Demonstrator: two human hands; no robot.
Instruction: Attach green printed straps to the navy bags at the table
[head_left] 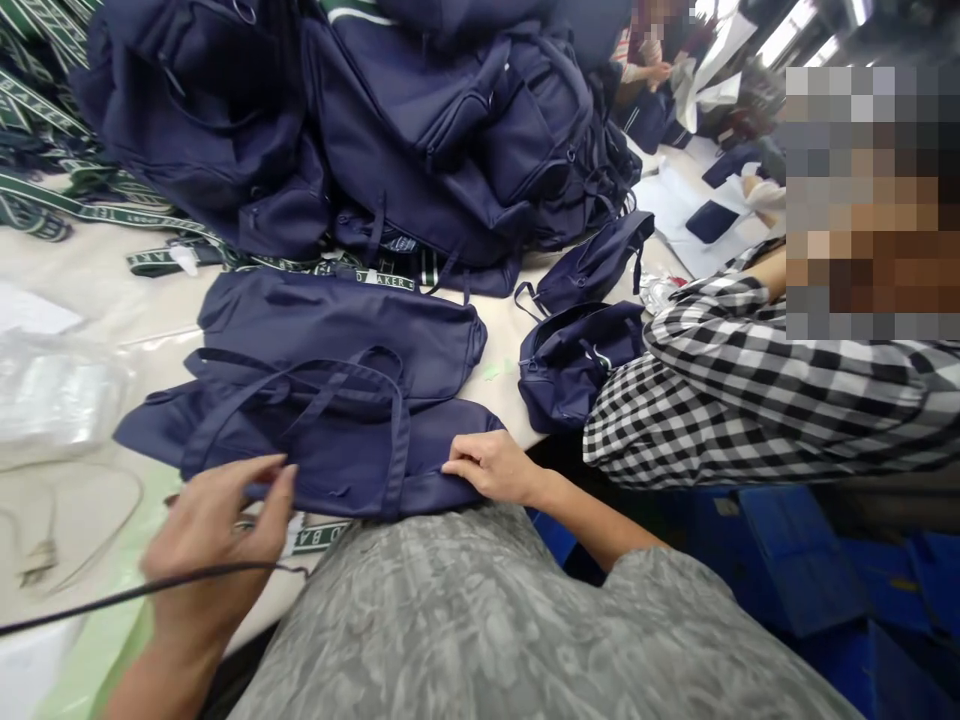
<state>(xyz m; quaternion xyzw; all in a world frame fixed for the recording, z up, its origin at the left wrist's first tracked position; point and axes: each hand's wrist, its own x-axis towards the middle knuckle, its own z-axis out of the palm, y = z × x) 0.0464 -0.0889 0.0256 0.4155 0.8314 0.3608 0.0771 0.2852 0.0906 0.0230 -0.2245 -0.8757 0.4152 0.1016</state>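
A navy fabric bag (435,435) with two long strap handles (397,440) lies flattened along the table's near edge, against my body. My right hand (491,468) is closed in a pinch on the bag's near edge, toward its right end. At the bag's lower left, my left hand (214,530) is slightly blurred, its thumb and forefinger curved with a gap between them. I see nothing held in it. A thin black cable (150,583) crosses in front of that hand. Just behind lies a second navy bag (337,325), partly covered by the handles.
Navy bags (427,130) are piled at the back. Green lettered webbing (112,213) lies at the left, above clear plastic bags (60,390) and a plugged cord (37,560). Two small navy pouches (577,360) sit at right beside a person in a checked sleeve (712,400). Blue crates (802,560) stand below.
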